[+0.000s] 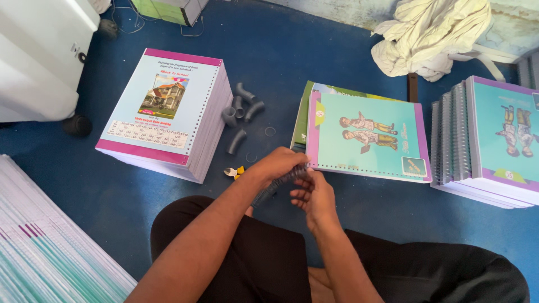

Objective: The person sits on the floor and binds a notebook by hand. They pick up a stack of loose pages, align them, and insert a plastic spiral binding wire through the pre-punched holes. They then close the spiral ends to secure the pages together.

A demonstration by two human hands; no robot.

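Dark spiral binding coil (279, 184) lies slanted between both hands, at the punched corner of the teal notebook (368, 137) on the blue floor (281, 50). Left hand (278, 164) has its grip clenched over the coil's upper end; right hand (315, 195) pinches the coil from below with its fingertips. Yellow-handled cutters (234, 171) lie just beside the left wrist. Grey coil pieces (240, 115) sit beyond, near a tall stack of punched notebooks (174, 112). Bound notebooks (488, 140) are stacked further right.
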